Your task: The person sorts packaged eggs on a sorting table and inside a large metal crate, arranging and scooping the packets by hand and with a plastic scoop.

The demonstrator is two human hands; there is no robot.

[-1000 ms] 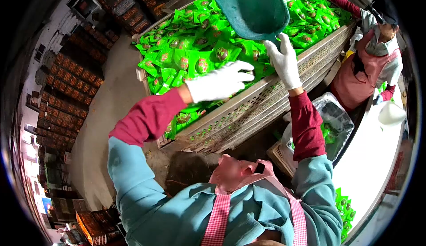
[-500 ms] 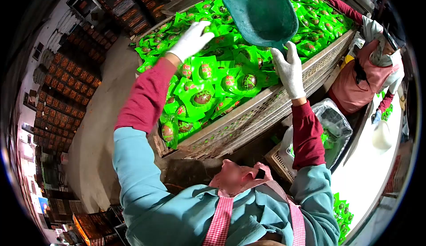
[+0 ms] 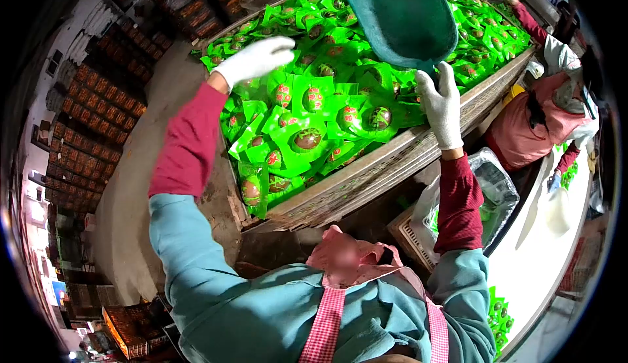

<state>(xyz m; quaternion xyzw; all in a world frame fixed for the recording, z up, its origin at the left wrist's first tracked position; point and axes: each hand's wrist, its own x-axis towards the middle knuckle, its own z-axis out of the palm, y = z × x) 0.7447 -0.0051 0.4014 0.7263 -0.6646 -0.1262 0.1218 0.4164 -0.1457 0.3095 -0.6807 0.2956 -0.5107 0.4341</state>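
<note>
A large crate (image 3: 340, 191) is heaped with green packets (image 3: 307, 138), each with a brown, egg-like round thing inside. White-gloved, my left hand (image 3: 256, 60) hovers over the left part of the heap, fingers stretched out and holding nothing visible. My right hand (image 3: 441, 106), also gloved in white, grips the dark green scoop (image 3: 407, 19) by its handle near the crate's front edge. The scoop's pan lies over the packets, with nothing seen in it.
At the right, a co-worker (image 3: 533, 124) in a pink apron stands beside the crate and a white table (image 3: 523, 265). A lined bin (image 3: 490, 186) is near my right forearm, by a beige basket (image 3: 409, 235). Stacked crates (image 3: 98, 114) line the far left.
My left hand has moved from the crate's front up and left across the heap. The scoop and my right hand have shifted right in view. The co-worker's far hand has lifted.
</note>
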